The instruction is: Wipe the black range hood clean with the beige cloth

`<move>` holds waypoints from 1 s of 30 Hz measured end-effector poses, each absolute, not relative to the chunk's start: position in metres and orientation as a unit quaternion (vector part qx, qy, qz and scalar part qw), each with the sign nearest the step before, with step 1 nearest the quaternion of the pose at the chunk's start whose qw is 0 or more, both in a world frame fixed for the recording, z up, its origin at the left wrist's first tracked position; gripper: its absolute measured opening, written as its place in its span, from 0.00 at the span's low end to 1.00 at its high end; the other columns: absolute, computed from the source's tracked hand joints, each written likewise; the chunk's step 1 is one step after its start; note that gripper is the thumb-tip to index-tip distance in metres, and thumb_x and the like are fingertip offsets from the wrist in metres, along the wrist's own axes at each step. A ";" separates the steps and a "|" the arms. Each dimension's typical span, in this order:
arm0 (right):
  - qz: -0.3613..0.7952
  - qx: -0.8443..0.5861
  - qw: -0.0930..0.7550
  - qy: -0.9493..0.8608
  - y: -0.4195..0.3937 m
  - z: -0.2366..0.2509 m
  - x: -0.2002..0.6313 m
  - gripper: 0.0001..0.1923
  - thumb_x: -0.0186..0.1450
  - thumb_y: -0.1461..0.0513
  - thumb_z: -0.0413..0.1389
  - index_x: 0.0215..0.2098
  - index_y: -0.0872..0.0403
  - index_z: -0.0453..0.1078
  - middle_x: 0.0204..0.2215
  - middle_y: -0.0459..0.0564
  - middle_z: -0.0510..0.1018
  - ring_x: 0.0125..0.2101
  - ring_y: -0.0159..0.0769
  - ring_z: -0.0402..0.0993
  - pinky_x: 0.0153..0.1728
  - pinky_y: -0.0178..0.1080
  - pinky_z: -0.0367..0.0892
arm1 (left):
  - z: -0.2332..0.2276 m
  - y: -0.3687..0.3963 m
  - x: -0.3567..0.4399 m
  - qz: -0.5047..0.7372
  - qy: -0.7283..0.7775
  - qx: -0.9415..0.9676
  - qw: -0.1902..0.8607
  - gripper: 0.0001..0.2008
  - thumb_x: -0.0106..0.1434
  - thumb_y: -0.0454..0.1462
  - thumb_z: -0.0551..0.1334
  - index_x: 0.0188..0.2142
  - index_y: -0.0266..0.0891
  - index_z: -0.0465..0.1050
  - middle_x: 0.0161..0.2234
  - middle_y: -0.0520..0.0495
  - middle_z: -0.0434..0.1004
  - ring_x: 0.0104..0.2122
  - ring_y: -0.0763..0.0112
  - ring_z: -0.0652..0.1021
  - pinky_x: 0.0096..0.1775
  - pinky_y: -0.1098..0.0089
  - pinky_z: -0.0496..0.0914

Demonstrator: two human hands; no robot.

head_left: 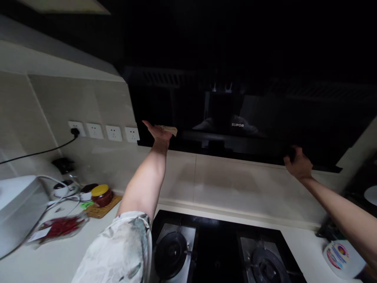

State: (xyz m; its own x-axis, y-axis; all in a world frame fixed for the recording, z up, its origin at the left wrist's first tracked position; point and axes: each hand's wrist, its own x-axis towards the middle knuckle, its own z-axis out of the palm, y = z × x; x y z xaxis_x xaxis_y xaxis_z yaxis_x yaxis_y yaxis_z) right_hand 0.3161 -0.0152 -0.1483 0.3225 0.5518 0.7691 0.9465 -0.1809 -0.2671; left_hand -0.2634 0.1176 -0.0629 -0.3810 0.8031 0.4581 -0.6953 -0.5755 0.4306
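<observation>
A black range hood [253, 118] spans the wall above the counter, its glossy front bearing a white brand mark and mirroring the room. Below it a black gas hob [219, 251] sits sunk into the pale countertop [53, 259], with two round burners side by side. The left hand [159, 131] is raised to the hood's lower left corner, palm up and fingers spread, pressing a small beige cloth [170, 130] against the glass; the cloth lies between the palm and the hood rather than in a closed fist. The right hand [297, 163] reaches to the hood's lower edge further right, fingers curled up around that edge; how firmly it grips cannot be told. At far left a white appliance [17, 208] stands on the counter. Near it lies a clear bag [63, 226] filled with red chillies. Behind that, on a woven mat, stands a squat jar [101, 195] with a yellow lid, holding a dark red paste. A white lidded tub [341, 257] with a coloured label sits at the lower right.
</observation>
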 end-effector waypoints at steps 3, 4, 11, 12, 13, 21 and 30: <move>-0.267 -0.723 0.373 -0.517 -0.014 -0.148 0.315 0.35 0.66 0.52 0.52 0.67 0.58 0.67 0.44 0.65 0.80 0.37 0.54 0.79 0.34 0.45 0.68 | -0.064 0.117 -0.242 0.826 0.050 0.303 0.473 0.49 0.71 0.69 0.32 0.67 0.39 0.68 0.57 0.38 0.79 0.67 0.53 0.71 0.64 0.51 0.69; -0.268 -0.722 0.372 -0.518 -0.014 -0.148 0.314 0.34 0.66 0.52 0.52 0.67 0.58 0.67 0.44 0.65 0.81 0.38 0.53 0.79 0.34 0.45 0.68 | -0.064 0.116 -0.233 0.823 0.048 0.306 0.476 0.50 0.70 0.70 0.33 0.68 0.40 0.68 0.60 0.37 0.77 0.68 0.52 0.70 0.65 0.51 0.69; -0.293 -0.698 0.383 -0.530 -0.011 -0.151 0.315 0.32 0.66 0.51 0.52 0.64 0.59 0.69 0.42 0.64 0.81 0.35 0.50 0.78 0.32 0.42 0.68 | -0.059 0.102 -0.160 0.806 0.027 0.344 0.481 0.53 0.63 0.77 0.40 0.67 0.46 0.72 0.65 0.38 0.73 0.69 0.47 0.70 0.64 0.49 0.71; -0.290 -0.699 0.381 -0.532 -0.011 -0.152 0.314 0.32 0.66 0.52 0.52 0.64 0.59 0.69 0.43 0.65 0.81 0.35 0.49 0.78 0.32 0.42 0.67 | -0.059 0.099 -0.150 0.801 0.021 0.346 0.487 0.53 0.64 0.76 0.40 0.67 0.45 0.72 0.65 0.38 0.74 0.68 0.47 0.71 0.64 0.50 0.72; -0.287 -0.700 0.379 -0.533 -0.011 -0.152 0.314 0.33 0.66 0.52 0.52 0.64 0.59 0.69 0.43 0.65 0.81 0.35 0.49 0.78 0.32 0.42 0.67 | -0.059 0.096 -0.140 0.795 0.018 0.350 0.495 0.53 0.65 0.76 0.40 0.66 0.44 0.73 0.64 0.37 0.74 0.67 0.48 0.72 0.63 0.50 0.72; -0.277 -0.696 0.380 -0.543 -0.012 -0.151 0.312 0.32 0.67 0.52 0.51 0.64 0.59 0.69 0.44 0.65 0.81 0.36 0.50 0.78 0.32 0.41 0.66 | -0.074 0.081 -0.107 0.729 0.009 0.416 0.543 0.40 0.62 0.72 0.58 0.52 0.43 0.82 0.48 0.38 0.84 0.62 0.46 0.76 0.58 0.51 0.77; -0.298 -0.683 0.386 -0.544 -0.008 -0.156 0.320 0.33 0.67 0.50 0.50 0.64 0.60 0.70 0.40 0.63 0.80 0.34 0.47 0.76 0.32 0.40 0.65 | -0.103 0.106 -0.184 0.786 0.052 0.302 0.536 0.08 0.60 0.30 0.61 0.27 0.42 0.72 0.28 0.47 0.80 0.39 0.62 0.84 0.46 0.64 0.78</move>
